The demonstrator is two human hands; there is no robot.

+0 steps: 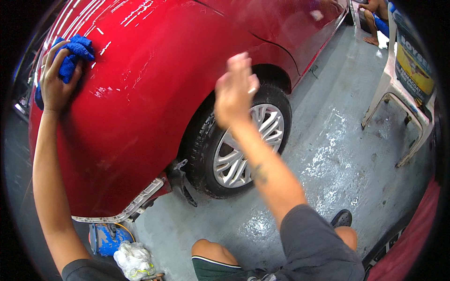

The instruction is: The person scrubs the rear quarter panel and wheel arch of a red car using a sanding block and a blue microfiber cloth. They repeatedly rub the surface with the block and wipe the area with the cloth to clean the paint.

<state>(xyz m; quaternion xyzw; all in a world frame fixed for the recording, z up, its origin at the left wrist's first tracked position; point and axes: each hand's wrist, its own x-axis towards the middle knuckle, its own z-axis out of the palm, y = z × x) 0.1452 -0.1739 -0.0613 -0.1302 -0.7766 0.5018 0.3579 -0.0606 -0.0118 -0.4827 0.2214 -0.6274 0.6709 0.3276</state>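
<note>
The left hand [57, 88] is resting at the far left on the red car panel [136, 112], its grip curling around a bunched blue cloth [80, 49], probably soft, light and best gathered by its folds. The blurred right hand [236, 93] is hovering before the wheel [229, 171], fingers extended, apparently holding nothing.

Left fingers [57, 64] hold a cloth [78, 48] (blue, bunched) against a red car [164, 84].

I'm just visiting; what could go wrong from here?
The floor gleams as if wet, so slipping seems possible. Any grit under the blue cloth in the left hand could scratch the red car. What looks like a ring on the right hand might mark it on contact.
</note>
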